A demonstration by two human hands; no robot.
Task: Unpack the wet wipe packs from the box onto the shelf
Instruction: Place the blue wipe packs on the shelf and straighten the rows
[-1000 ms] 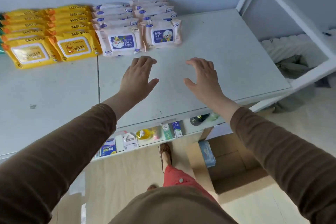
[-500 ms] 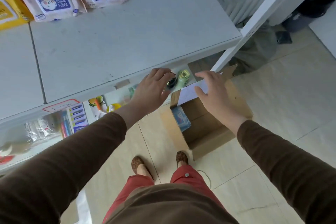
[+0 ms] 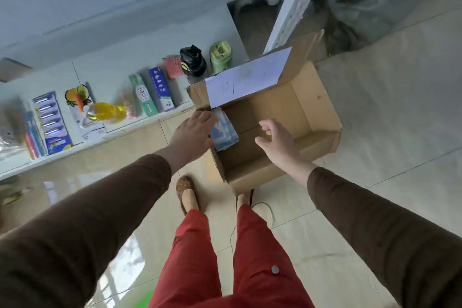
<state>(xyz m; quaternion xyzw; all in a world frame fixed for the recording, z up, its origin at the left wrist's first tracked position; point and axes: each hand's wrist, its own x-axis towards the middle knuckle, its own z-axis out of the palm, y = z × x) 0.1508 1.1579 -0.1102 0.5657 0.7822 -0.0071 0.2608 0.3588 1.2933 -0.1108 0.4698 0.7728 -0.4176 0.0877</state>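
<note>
The left hand is held with fingers straight over the left wall of the cardboard box, its fingertips at the blue wet wipe pack; nothing is gripped. The right hand is spread open above the box's inside, empty. The pack is seen standing inside the box against that left wall. Beyond the box, a low shelf is stocked with toothpaste cartons.

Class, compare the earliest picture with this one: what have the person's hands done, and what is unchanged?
Both hands left the shelf top and dropped toward the cardboard box on the floor. The left hand now reaches the blue wipe pack inside; a grip is not clear. The right hand hovers open over the box. Neither hand holds anything yet, as before.
</note>
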